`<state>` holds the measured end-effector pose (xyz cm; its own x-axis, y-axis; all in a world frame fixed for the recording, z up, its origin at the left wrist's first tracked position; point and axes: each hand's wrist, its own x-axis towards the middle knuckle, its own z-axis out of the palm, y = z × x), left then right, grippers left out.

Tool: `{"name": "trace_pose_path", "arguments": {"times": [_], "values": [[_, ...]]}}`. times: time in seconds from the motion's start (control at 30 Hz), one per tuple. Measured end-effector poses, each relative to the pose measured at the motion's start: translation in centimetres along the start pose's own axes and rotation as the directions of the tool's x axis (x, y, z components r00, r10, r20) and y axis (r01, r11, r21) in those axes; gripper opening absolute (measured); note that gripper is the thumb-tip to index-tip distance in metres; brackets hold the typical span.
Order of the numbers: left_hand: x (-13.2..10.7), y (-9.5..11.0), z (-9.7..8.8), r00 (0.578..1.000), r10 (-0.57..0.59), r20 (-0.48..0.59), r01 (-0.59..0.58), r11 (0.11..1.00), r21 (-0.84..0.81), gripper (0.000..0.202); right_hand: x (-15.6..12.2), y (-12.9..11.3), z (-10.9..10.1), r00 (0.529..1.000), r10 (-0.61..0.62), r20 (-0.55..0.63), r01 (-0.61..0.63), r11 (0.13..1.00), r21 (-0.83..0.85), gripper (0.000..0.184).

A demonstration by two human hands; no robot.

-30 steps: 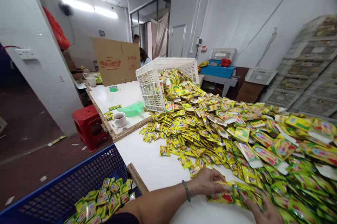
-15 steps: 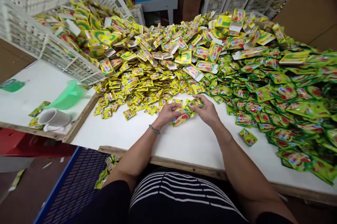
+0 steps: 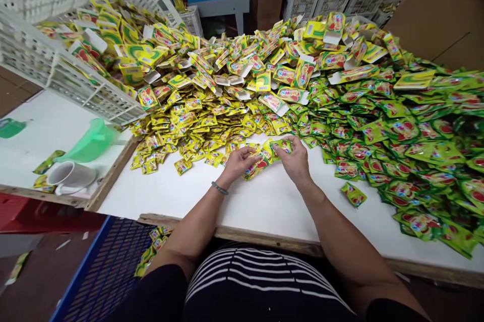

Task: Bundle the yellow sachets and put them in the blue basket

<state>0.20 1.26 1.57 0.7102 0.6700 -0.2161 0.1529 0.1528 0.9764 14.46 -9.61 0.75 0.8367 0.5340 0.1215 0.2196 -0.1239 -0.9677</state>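
Fingers and thumb of my left hand (image 3: 238, 165) are closed on a yellow-green packet with red watermelon print (image 3: 256, 169), just above the white tabletop. Close beside it, my right hand (image 3: 297, 159) pinches a small green sachet (image 3: 283, 146) between thumb and fingers. The two items meet or overlap between the hands; I cannot tell whether they are joined. Behind the hands lies a heap of small yellow sachets (image 3: 196, 123). To the right spreads a larger heap of green sachets (image 3: 401, 150), with one loose green sachet (image 3: 353, 194) in front of it.
Yellow cartons with open flaps (image 3: 260, 67) pile along the back and spill from a tipped white plastic crate (image 3: 94, 87). Left, past a wooden strip (image 3: 113, 173), are a white mug (image 3: 71, 175) and a green plastic scoop (image 3: 91, 141). A blue basket (image 3: 102, 256) stands below the table edge.
The view has shifted slightly, so the surroundings sit a little further left. My right thumb has shifted on the green sachet; both hands stay in nearly the same place, still holding their items.
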Motion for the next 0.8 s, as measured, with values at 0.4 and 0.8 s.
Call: {"name": "trace_pose_path", "arguments": {"times": [0.4, 0.8], "values": [[0.0, 0.6, -0.6, 0.993, -0.088, 0.075, 0.097, 0.987, -0.129, 0.057, -0.6, -0.7, 0.1, 0.992, 0.072, 0.105, -0.063, 0.994, -0.092, 0.043], [0.2, -0.5, -0.6, 0.993, -0.002, 0.114, 0.006, 0.999, -0.034, 0.053, 0.2, -0.6, -1.4, 0.957, 0.005, 0.291, 0.035, 0.991, -0.133, 0.041]]}}
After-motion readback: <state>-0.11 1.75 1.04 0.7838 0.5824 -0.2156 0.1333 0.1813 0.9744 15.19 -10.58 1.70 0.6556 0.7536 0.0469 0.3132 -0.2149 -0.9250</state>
